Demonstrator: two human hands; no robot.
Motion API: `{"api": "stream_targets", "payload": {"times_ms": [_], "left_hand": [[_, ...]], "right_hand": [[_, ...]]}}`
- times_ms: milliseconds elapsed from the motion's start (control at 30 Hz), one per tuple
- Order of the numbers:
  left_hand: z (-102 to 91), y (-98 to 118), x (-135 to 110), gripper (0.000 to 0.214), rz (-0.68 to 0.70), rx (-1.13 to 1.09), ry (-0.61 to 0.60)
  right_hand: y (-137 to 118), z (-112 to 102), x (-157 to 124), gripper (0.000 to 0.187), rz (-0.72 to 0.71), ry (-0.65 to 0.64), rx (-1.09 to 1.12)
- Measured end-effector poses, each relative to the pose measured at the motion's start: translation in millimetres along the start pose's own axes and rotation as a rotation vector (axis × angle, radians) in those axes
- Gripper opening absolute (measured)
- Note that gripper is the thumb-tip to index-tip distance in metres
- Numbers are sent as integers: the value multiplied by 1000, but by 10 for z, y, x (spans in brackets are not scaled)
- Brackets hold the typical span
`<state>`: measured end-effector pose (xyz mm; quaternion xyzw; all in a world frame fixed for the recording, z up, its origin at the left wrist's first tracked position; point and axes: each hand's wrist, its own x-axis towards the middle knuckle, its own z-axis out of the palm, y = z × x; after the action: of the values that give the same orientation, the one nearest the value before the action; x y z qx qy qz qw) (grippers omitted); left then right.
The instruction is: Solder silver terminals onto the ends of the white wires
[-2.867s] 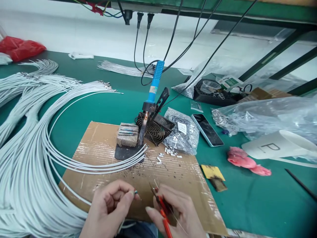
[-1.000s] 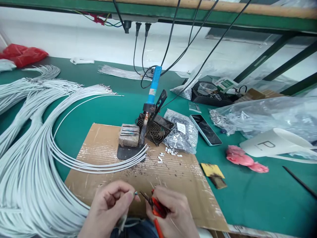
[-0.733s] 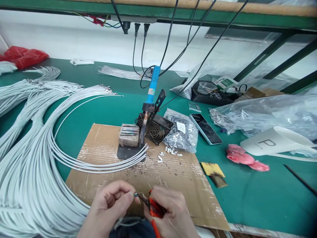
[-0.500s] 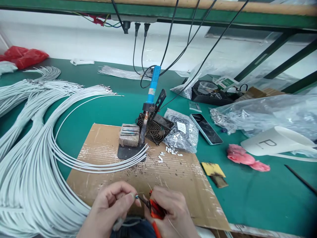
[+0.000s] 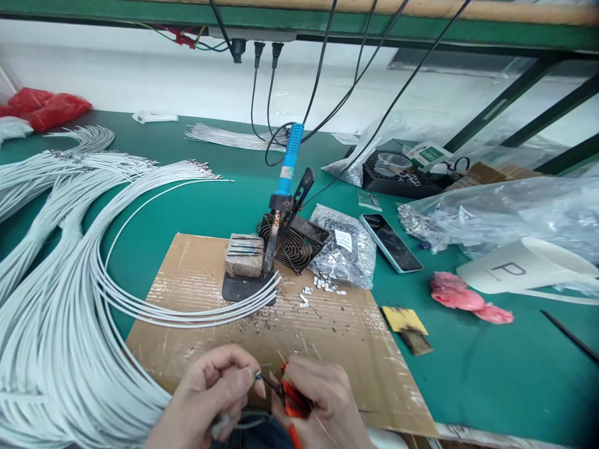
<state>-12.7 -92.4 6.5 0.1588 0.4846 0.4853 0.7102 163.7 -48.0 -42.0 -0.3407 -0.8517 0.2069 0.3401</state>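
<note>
Near the front edge of the cardboard, my left hand [image 5: 213, 394] pinches the end of a cable, where small coloured wires [image 5: 258, 375] peek out past the fingertips. My right hand [image 5: 327, 399] is closed round orange-handled cutters [image 5: 294, 400]. Their dark jaws point left and meet the wire end; whether they are touching it I cannot tell. A thin pale strand [image 5: 322, 425] also runs out from under the right hand. Beyond the hands, several white cables [image 5: 187, 319] curve over the cardboard [image 5: 327, 337], tips by the soldering iron stand.
A blue-handled soldering iron [image 5: 291, 156] stands tilted in its holder beside a small fan [image 5: 292, 246]. Thick bundles of white cables [image 5: 84, 299] cover the left. To the right lie a bag of parts [image 5: 346, 249], a phone [image 5: 393, 243], a yellow sponge [image 5: 403, 319] and a white cup [image 5: 528, 268].
Both hands hold nearly the same pose, with the cutter jaws still at the wire end. The left hand has shifted very slightly; nothing on the table has moved.
</note>
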Motion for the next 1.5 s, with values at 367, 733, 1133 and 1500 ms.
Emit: {"api": "stream_targets", "payload": {"times_ms": [367,733,1133,1500], "left_hand": [[-6,-30,10,42,18,11,14],[-36,-182,55,48,44,21,45],[-17,-129,70,48,105,44,125],[14,-112,41,48,90,20,153]], "right_hand": [[47,-4,-70,37,-59,33,-104],[107,153,-165,38,123,338,0],[58,71,-81,40,148,169,41],[25,4,-6,33,-8,92,-53]]}}
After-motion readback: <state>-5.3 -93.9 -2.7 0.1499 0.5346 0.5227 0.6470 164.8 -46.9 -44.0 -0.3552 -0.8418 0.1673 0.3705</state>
